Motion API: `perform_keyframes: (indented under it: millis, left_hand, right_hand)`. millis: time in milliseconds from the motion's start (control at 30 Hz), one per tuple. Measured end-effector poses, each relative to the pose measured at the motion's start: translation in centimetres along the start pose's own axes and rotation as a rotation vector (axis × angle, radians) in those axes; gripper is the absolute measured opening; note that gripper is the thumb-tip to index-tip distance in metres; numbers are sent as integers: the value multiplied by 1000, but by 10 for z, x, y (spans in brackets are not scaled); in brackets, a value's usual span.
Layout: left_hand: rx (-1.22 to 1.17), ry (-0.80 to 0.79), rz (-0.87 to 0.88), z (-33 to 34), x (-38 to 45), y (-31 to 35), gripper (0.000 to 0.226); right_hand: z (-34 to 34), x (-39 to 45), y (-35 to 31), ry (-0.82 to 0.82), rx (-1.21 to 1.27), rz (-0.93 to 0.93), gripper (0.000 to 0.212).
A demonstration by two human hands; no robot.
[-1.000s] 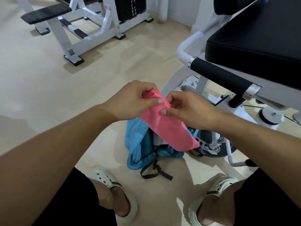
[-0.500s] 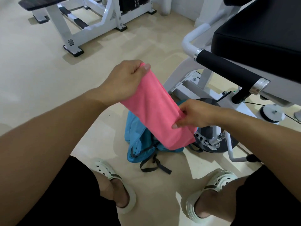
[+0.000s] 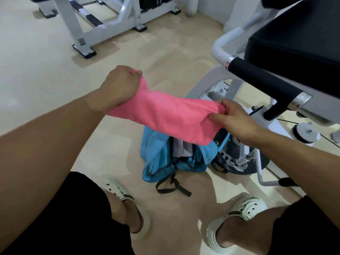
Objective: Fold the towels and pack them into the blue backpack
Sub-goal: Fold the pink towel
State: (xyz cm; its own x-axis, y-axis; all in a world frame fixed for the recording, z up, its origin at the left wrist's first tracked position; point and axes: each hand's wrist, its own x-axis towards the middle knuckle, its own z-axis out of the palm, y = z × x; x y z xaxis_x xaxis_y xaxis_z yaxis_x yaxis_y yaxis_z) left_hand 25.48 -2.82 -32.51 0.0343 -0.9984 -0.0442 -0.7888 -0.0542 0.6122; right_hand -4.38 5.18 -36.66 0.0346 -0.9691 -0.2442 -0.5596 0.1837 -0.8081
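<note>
A pink towel [image 3: 171,116] is stretched between my two hands above the floor. My left hand [image 3: 121,83] grips its far left end in a fist. At the right end, my right hand [image 3: 233,122] pinches the cloth between thumb and fingers. Below the towel lies the blue backpack [image 3: 160,157] on the floor, its top open, with a pale grey cloth [image 3: 181,149] showing inside. Dark straps trail from the backpack toward my feet.
A gym machine with a black padded seat [image 3: 298,35] and a black foam roller [image 3: 265,80] stands close on the right. Its white frame and weight plate [image 3: 237,155] sit right beside the backpack. Another white bench frame [image 3: 103,24] stands at the back left. My feet in white clogs flank the bag.
My hands, together at the towel's top a second ago, have drawn apart. The left went up and left, the right slid along the towel to its other end, pulling it out lengthwise.
</note>
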Motion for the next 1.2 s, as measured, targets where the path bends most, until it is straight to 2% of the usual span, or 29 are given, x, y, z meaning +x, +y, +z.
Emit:
perform_keyframes:
  millis: [67,100,167,267,433,500,567,667,733,833,1000,1100,1200]
  left_hand:
    - [-28,-68,50,0,-5,5,47]
    - [-46,-113,97,1,-10,10,50]
    - [-79,-203,204,5,-20,22,50]
    - [-162,-270,325,12,-35,42,34]
    - [-359,-406,426,13,-58,68,35]
    - [-363,-469,431,13,-62,72,37]
    - [-362,-516,426,12,-63,72,25]
    - [-369,-517,419,8,-60,68,11]
    - [-397,-512,404,8,-61,67,9]
    - [-408,-457,350,11,-64,68,13]
    - [-370,-364,258,21,-70,71,17]
    - [-374,-336,203,25,-73,73,17]
    - [-324,-293,153,27,-71,72,26]
  right_hand:
    - [2,-6,-10,150,160,-55,13]
    - [2,-9,-16,159,242,-88,14]
    - [0,-18,-28,60,293,-182,16]
    - [-1,-32,-45,-121,251,-311,25]
    - [-1,-40,-49,-94,291,-330,53]
    - [-4,-42,-51,-98,278,-365,47]
    - [-7,-44,-52,-88,292,-377,39]
    - [-10,-45,-51,-50,307,-367,25]
    - [-11,-47,-51,-13,301,-372,24]
    - [-13,-48,-50,27,302,-400,31]
    - [-13,-46,-48,-95,260,-424,18]
    - [-13,-44,-47,-52,301,-402,23]
    - [-15,-44,-48,-63,212,-419,26]
